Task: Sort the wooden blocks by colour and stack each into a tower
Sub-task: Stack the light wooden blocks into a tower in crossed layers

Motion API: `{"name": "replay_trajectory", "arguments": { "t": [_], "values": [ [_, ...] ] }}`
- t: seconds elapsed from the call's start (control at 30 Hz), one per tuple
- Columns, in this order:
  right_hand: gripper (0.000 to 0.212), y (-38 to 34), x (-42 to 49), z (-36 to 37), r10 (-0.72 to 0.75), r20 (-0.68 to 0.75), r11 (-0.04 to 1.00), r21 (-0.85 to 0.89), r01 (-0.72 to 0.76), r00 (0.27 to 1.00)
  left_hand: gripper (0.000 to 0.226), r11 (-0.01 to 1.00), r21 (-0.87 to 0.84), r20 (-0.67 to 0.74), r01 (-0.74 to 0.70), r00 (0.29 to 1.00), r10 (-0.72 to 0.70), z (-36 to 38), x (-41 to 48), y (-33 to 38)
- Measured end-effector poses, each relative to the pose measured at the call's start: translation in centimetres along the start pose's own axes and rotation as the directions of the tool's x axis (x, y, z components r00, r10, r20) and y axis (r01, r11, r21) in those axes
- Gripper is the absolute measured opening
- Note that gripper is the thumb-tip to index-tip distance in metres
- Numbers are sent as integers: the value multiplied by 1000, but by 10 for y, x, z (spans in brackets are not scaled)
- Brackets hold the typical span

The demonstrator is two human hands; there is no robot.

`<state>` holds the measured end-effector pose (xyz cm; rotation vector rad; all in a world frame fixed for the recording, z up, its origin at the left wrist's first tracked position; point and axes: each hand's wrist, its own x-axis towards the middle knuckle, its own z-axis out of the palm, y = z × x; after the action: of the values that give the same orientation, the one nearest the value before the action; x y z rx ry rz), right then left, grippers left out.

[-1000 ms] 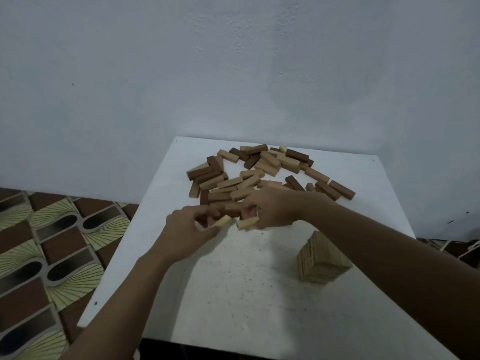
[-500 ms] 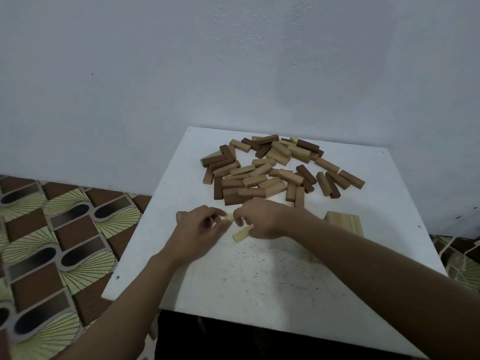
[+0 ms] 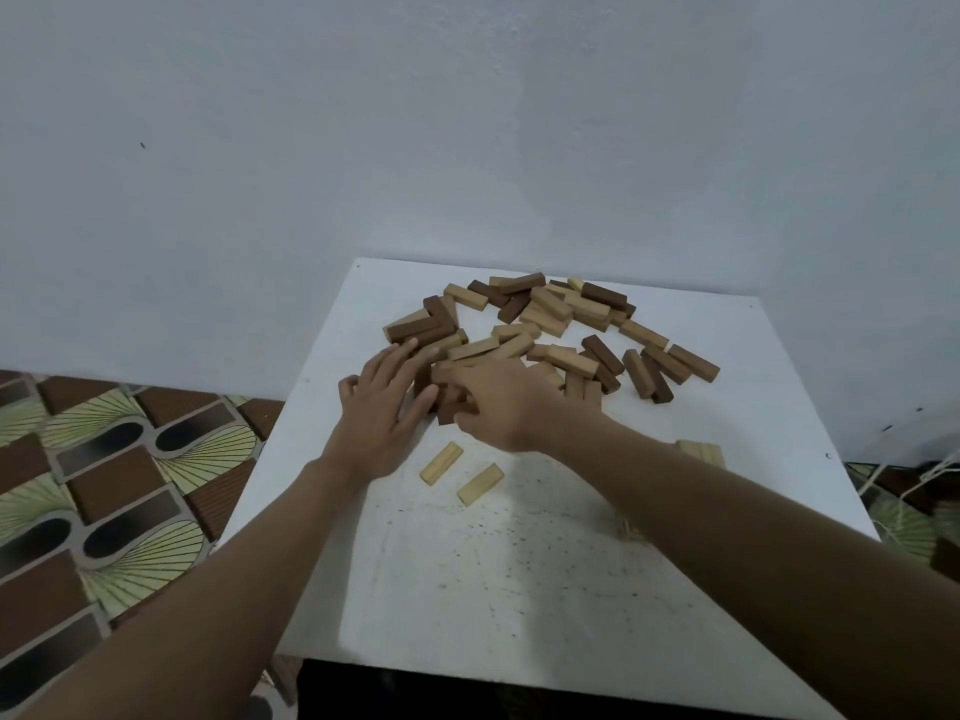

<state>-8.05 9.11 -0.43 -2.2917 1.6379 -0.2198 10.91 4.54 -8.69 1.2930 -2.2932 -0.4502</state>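
The wall (image 3: 467, 122) is plain and pale; it fills the upper half of the view. A patterned tile floor (image 3: 104, 485) lies to the left. The white table (image 3: 519, 589) carries all task items. A loose pile of wooden blocks (image 3: 550, 324), in mixed light and dark brown, occupies the far half of the table. A light-block tower (image 3: 701, 452) stands at the right, mostly hidden behind the right forearm. The left hand (image 3: 379, 407) is released: fingers straight, resting on the near-left edge of the pile. The right hand (image 3: 498, 402) reaches into the near edge of the pile with fingers bent; its grasp cannot be determined. Two light blocks (image 3: 440, 463) lie flat, side by side, just below the hands.
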Motion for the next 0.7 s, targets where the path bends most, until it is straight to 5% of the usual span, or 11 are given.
{"name": "replay_trajectory", "arguments": {
  "t": [0.2, 0.37, 0.43, 0.7],
  "values": [
    [9, -5, -7, -18, 36, -28, 998, 52, -35, 999, 50, 999, 8, -59, -34, 998, 34, 3, -2, -4],
    [10, 5, -11, -48, 135, -45, 983, 129, -128, 990, 9, 988, -95, -195, -126, 975, 105, 4, -6, -2],
    [12, 11, -15, -59, 181, -50, 971, 170, -170, 982, 22, 972, -222, -217, -70, 976, 20, 3, -9, 3],
    [6, 45, -57, -96, 298, -156, 904, 362, -226, 942, 16, 888, -441, -57, -126, 992, 113, -8, 1, 79]
  ]
}}
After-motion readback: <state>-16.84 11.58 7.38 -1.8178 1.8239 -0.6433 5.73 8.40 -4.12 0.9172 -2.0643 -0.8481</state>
